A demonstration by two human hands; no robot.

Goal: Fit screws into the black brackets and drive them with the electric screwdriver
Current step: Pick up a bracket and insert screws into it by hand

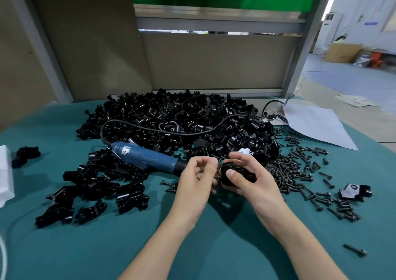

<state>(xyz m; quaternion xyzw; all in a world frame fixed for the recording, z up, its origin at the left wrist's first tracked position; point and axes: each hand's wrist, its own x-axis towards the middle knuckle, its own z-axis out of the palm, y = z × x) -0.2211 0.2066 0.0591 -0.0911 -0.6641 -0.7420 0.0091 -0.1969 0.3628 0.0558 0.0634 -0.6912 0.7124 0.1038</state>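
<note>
Bracket (235,173) sits gripped in the curled right hand (252,181) just above the cloth (64,247), thumb pressed on its near face. The left hand (196,179) pinches a small part (219,165) against the bracket's left end, too hidden to name. Screwdriver (147,158) lies just left of the hands on loose brackets (96,185), with the big pile (182,119) behind and screws (300,170) strewn to the right.

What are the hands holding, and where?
The right hand grips a black bracket round its body. The left hand pinches a small dark piece beside it, likely a screw.
</note>
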